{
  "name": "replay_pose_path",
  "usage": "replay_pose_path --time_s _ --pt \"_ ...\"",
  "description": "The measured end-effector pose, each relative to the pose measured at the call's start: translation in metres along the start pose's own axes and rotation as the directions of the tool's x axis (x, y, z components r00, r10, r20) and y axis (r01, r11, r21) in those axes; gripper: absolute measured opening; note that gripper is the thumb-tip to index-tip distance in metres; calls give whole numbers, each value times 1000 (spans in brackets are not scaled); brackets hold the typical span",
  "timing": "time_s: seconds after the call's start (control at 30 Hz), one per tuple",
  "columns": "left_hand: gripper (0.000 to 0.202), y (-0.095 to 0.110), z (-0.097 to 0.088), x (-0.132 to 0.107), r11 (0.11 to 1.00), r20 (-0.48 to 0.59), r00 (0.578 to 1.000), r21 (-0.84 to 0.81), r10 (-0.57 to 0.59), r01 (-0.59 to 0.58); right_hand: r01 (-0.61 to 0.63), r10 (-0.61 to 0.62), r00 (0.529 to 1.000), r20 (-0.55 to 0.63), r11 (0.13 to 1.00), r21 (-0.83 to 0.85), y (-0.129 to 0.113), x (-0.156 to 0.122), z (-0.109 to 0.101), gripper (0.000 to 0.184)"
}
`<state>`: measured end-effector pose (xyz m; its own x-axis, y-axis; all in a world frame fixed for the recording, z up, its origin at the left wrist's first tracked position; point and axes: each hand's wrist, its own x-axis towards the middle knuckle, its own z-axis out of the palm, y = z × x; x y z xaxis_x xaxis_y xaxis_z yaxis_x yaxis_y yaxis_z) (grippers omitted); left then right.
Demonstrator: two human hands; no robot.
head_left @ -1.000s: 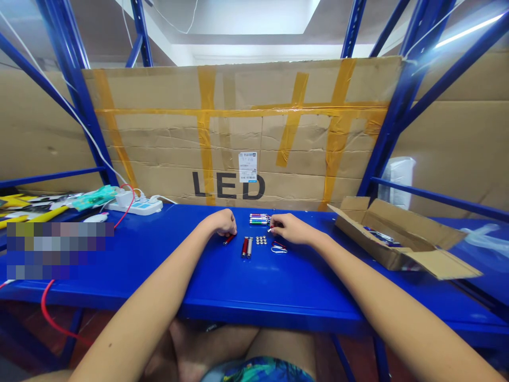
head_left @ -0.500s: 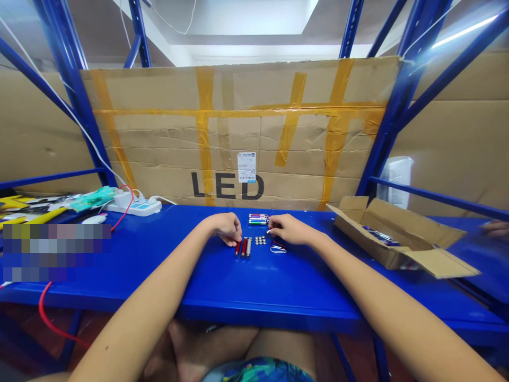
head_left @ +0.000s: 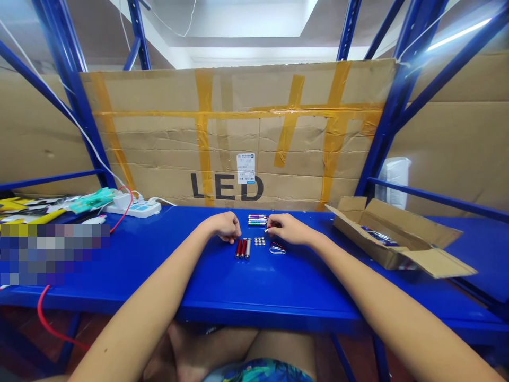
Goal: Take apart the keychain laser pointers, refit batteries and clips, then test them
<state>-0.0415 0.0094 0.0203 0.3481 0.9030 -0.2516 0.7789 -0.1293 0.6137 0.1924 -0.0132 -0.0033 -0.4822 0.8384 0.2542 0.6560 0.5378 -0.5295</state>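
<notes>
Hands low and close together over the blue bench point(head_left: 159, 276). Starting far left: power strip point(head_left: 133, 208) with its red wire, well apart from the work. Then left hand point(head_left: 225, 225) — fingers loosely curled, nothing gripped, tips just off the upper ends of the three small tubes point(head_left: 243, 248). Big change right there: a second ago just a pair in that spot, plus one red stray under the hand. Now slid in alongside and released, two red and one silver, side by side in a neat row. Reads as one more piece lined up with its fellows. Just right of the row, a tight cluster of button cells point(head_left: 260, 241), unmoved. Behind those, near the foot of the taped cardboard sheet point(head_left: 238, 132), a little stack of coloured penlights point(head_left: 257, 219). Next, right hand point(head_left: 288, 229) — pinched on a small red-and-white piece point(head_left: 269, 228) between thumb and forefinger, too tiny to name, same grip as before. Just below that hand, a wire clip point(head_left: 277, 249) flat on the bench. Far right, open cardboard box point(head_left: 397, 241), a few parts inside, untouched.
</notes>
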Motion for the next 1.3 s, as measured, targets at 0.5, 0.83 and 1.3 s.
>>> replay_pose_path --time_s 0.5,0.83,1.3 --pt "13 20 24 3 752 -308 743 -112 595 -649 -26 18 1000 19 832 555 -6 5 11 20" --pt "8 20 24 5 756 -323 763 -179 559 -630 123 -94 980 -178 979 162 -15 3 20 29" --pt "11 22 32 11 672 -301 819 -469 488 -573 55 -90 951 -295 991 -125 -22 5 27 22"
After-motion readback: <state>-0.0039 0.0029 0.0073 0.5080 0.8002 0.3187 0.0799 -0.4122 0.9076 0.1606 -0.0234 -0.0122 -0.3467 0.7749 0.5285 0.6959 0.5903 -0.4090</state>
